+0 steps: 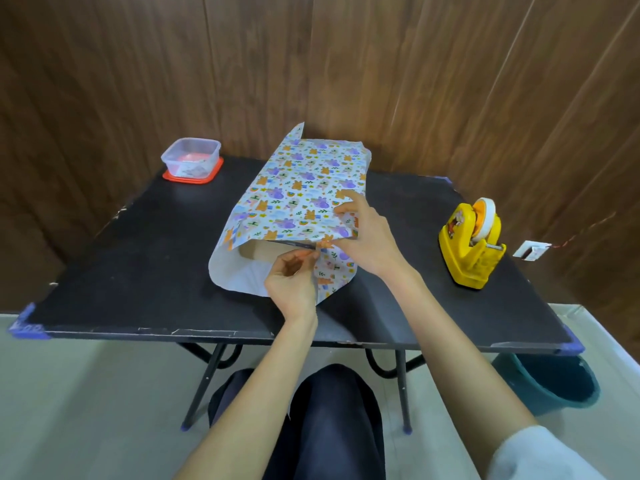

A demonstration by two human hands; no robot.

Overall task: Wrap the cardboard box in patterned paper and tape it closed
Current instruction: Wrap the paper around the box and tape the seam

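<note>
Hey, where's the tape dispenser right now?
In the head view the yellow tape dispenser stands on the right side of the black table, near its right edge, apart from the right hand and the patterned paper.

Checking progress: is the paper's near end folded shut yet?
Open. The box shows through the gap under the paper, whose white underside curls loose on the table.

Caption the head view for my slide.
Left hand and right hand pinch patterned paper around a cardboard box on a black table, yellow tape dispenser nearby.
</note>
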